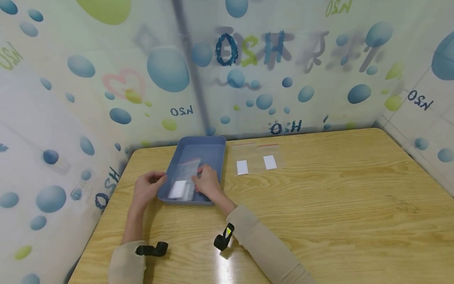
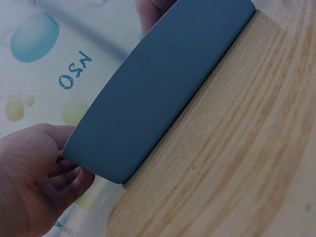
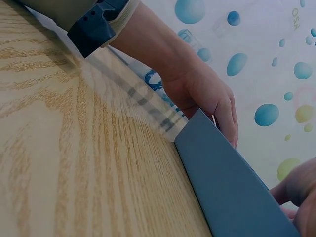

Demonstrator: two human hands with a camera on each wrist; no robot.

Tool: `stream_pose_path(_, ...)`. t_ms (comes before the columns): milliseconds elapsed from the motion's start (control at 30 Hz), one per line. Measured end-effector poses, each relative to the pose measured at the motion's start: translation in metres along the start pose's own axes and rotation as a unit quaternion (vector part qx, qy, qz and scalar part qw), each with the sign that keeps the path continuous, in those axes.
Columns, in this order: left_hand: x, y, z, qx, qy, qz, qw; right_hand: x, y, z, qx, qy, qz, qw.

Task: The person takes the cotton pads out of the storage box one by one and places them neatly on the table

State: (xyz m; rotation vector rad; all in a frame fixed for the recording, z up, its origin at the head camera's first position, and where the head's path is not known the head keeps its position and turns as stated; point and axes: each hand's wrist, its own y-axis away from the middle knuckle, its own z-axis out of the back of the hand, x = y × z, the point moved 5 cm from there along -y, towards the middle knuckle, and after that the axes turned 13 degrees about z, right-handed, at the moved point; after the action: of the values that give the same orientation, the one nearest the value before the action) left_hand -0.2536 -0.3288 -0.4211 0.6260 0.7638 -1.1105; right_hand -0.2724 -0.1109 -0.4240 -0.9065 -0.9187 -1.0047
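A blue-grey rectangular tray [image 1: 202, 149] lies near the table's back left. Inside it, clear zip bags [image 1: 187, 170] overlap, and white cards [image 1: 177, 189] show in them. My left hand [image 1: 146, 188] holds the tray's left rim near its front corner; in the left wrist view, the left hand [image 2: 37, 177] has its fingers curled at the rim. Reaching over the tray, my right hand [image 1: 208, 182] pinches the right edge of a zip bag. In the right wrist view the tray wall [image 3: 232, 182] hides the right hand's fingertips.
To the right of the tray, two more zip bags [image 1: 244, 150] lie side by side on the wooden table [image 1: 319, 197], each with a white card [image 1: 270, 162]. A patterned curtain [image 1: 248, 79] stands behind the table. Black straps with small devices sit on both sleeves.
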Motion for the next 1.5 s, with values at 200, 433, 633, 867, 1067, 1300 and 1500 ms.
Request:
stream_pose_path(200, 0.000, 0.000, 0.000, 0.002, 0.002, -0.001, 1.0000, 0.001, 0.000, 0.001, -0.003, -0.002, 0.021, 0.9998)
stream_pose_path(433, -0.001, 0.001, 0.000, 0.007, 0.000, 0.002, 1.0000, 0.002, 0.001, 0.002, -0.002, 0.008, 0.032, 0.9995)
stream_pose_path(633, -0.002, 0.003, 0.000, 0.012, 0.004, -0.001, 0.9999, 0.006, 0.003, 0.003, 0.004, 0.037, 0.047, 0.9982)
stream_pose_path(867, -0.002, 0.003, 0.000, 0.009, -0.003, 0.004, 0.9999, 0.011, 0.004, 0.007, 0.014, 0.059, 0.064, 0.9961)
stream_pose_path(1067, -0.002, 0.003, -0.001, 0.006, -0.007, 0.008, 0.9999, 0.013, 0.005, 0.010, 0.009, 0.065, 0.073, 0.9952)
stream_pose_path(1300, -0.002, 0.003, 0.000, 0.007, -0.010, 0.004, 0.9999, 0.011, 0.005, 0.013, 0.000, 0.058, 0.087, 0.9945)
stream_pose_path(1500, 0.000, 0.002, -0.002, 0.008, -0.011, 0.002, 0.9999, 0.014, 0.005, 0.016, -0.005, 0.025, 0.112, 0.9934)
